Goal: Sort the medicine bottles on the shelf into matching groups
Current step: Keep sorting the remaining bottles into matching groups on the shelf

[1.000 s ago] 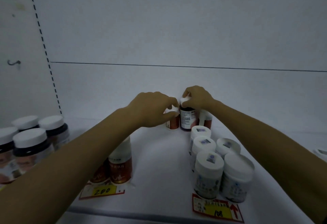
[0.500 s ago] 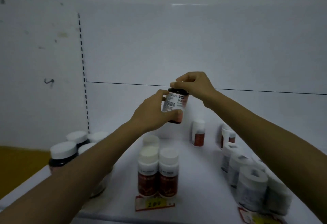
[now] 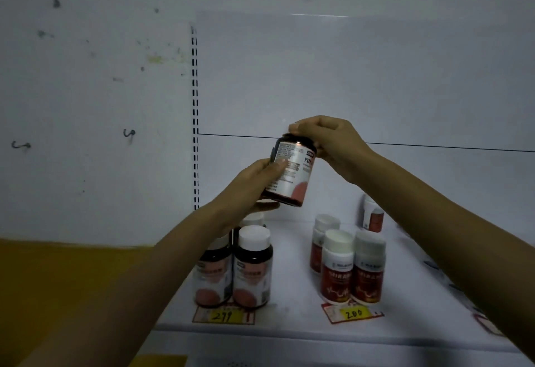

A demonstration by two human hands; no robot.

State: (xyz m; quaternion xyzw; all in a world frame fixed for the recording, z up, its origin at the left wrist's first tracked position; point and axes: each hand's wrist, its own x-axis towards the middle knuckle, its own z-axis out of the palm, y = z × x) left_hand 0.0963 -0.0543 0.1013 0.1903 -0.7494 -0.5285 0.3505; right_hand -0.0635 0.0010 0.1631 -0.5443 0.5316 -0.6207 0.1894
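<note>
One bottle (image 3: 289, 175): cap hidden under right hand (image 3: 333, 140).

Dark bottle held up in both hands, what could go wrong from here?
1. The dark brown bottle with the silver-and-pink label is tilted in mid-air, left hand on its body, right hand on its top; a slip could drop it onto the white-capped dark bottles below.
2. Setting it by the red-labelled white bottles would mix groups.

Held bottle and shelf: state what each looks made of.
The held bottle has a dark, shiny body, likely plastic, possibly glass; its glossy label catches a highlight. Its cap is hidden under the right hand. The shelf is smooth matte white, probably painted metal or laminate; the look leaves it open.
</note>
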